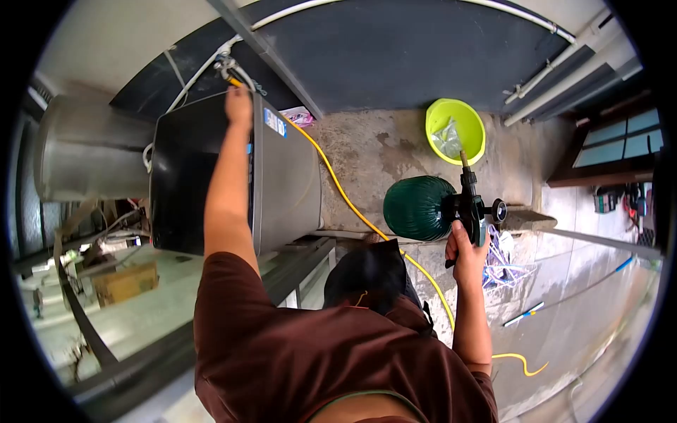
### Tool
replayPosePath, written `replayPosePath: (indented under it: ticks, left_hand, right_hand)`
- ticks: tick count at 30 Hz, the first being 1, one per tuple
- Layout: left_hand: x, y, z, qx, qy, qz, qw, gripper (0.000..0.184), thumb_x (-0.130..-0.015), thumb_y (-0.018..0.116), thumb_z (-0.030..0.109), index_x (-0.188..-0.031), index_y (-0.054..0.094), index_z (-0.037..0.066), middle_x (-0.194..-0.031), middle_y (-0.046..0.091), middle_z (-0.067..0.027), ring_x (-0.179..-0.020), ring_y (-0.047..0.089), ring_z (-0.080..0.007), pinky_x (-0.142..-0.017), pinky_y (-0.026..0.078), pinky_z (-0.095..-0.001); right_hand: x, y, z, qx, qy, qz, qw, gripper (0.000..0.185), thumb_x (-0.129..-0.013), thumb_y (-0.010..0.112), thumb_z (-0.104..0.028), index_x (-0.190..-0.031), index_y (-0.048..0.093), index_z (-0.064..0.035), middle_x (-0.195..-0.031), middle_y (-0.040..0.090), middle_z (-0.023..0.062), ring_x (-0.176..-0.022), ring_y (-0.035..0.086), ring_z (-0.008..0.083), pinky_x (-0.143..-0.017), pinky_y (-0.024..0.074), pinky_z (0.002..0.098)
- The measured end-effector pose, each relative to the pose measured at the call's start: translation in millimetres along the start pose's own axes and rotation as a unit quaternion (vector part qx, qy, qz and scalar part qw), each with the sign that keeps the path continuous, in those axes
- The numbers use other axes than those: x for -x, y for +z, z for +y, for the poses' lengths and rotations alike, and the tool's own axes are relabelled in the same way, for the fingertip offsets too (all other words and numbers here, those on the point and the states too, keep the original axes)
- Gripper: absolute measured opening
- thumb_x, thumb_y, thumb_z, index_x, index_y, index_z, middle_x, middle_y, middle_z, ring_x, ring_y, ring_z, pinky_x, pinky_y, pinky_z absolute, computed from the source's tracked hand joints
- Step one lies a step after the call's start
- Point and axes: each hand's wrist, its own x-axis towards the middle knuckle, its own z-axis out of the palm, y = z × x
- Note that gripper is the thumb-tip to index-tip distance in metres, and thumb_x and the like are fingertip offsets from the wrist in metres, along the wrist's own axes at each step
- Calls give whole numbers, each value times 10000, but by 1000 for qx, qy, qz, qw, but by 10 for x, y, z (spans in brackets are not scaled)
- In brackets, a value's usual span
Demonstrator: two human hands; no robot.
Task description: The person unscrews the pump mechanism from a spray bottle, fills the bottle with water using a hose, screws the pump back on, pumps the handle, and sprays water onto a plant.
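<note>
The right hand [465,255] is closed round the handle of a dark-green, ribbed plastic pump sprayer [429,206], presumably because that grip balances the bottle. The left hand [240,106], well apart from the sprayer, reaches over a boxy black-and-grey appliance [285,187] to a silvery metal tap [224,65]; whether its fingers grip, I cannot tell. A long yellow hose [343,192] runs between the hands. Beyond the sprayer's nozzle sits a round lime-green basin [438,111].
</note>
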Motion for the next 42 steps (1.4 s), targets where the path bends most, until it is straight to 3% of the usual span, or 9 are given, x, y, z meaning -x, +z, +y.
replayPosePath:
  ticks: [10, 15, 16, 24, 27, 32, 36, 39, 42]
  left_hand:
    - [-2062, -27, -1505, 246, -193, -74, 947, 528, -977, 545, 370, -1432, 472, 113, -1474, 475, -42, -1393, 372, -208, -1129, 264, -450]
    - [-2095, 170, -1379, 343, -186, -85, 917, 686, -998, 538, 414, -1524, 306, 37, -1602, 211, -170, -1480, 219, -269, -1178, 219, -385]
    - [-2090, 176, -1351, 343, -198, -69, 916, 672, -1001, 531, 408, -1519, 316, 39, -1596, 222, -167, -1471, 233, -270, -1177, 219, -385]
    - [-2253, 571, -1022, 365, -206, -32, 907, 506, -1027, 443, 373, -1379, 487, 12, -1427, 486, -130, -1268, 498, -222, -1019, 384, -309]
    - [-1963, 575, -455, 344, -246, -11, 906, 549, -1030, 427, 399, -1375, 467, -26, -1439, 471, -134, -1292, 482, -249, -1027, 412, -405]
    - [-2314, 707, -528, 427, -184, -70, 883, 699, -1028, 409, 426, -1549, 181, 19, -1645, 155, -94, -1519, 101, -231, -1218, 28, -356]
    - [-2299, 818, -532, 400, -205, -88, 889, 667, -1026, 369, 475, -1507, 281, 22, -1586, 303, -92, -1468, 243, -231, -1205, 110, -383]
    - [-2131, 874, -597, 397, -151, -130, 896, 599, -992, 404, 488, -1388, 462, 42, -1422, 515, -74, -1302, 466, -253, -1152, 232, -455]
    - [-1473, 1294, -435, 264, -41, -148, 952, 599, -938, 442, 496, -1382, 453, 93, -1483, 409, -128, -1362, 362, -282, -1101, 290, -488]
  right_hand:
    - [-54, -5, 131, 39, 77, 84, 993, 323, -897, 729, -192, -1115, 587, 0, -677, 547, -12, -501, 478, 56, -449, 381, 225]
    - [-70, -9, 213, 54, 101, 111, 987, 377, -896, 733, -196, -1214, 595, -50, -638, 541, -29, -504, 466, 49, -457, 357, 225]
    - [-80, 18, 196, 49, 113, 127, 984, 195, -918, 706, -163, -967, 566, -36, -600, 503, -13, -479, 456, 69, -442, 350, 234]
    - [-104, -45, 333, 64, 136, 122, 981, 401, -880, 742, -238, -1226, 611, -83, -703, 582, -17, -517, 474, 53, -469, 371, 241]
    - [-52, -85, 399, 101, 150, 123, 976, 464, -878, 741, -265, -1277, 600, -75, -804, 659, 37, -669, 571, 96, -623, 475, 282]
    - [122, -158, 513, 102, 100, 154, 978, 481, -880, 737, -263, -1283, 591, -45, -1011, 699, 76, -918, 606, 135, -858, 486, 319]
    - [293, -217, 480, 79, 118, 180, 973, 474, -874, 748, -248, -1272, 594, -41, -964, 690, 63, -885, 612, 126, -813, 494, 307]
    - [394, -299, 572, 44, 144, 198, 969, 465, -878, 752, -244, -1276, 588, -68, -723, 606, 10, -598, 541, 80, -544, 439, 264]
    - [487, -346, 638, -47, 115, 196, 973, 451, -892, 745, -220, -1286, 572, -83, -618, 530, -29, -469, 445, 50, -433, 344, 241]
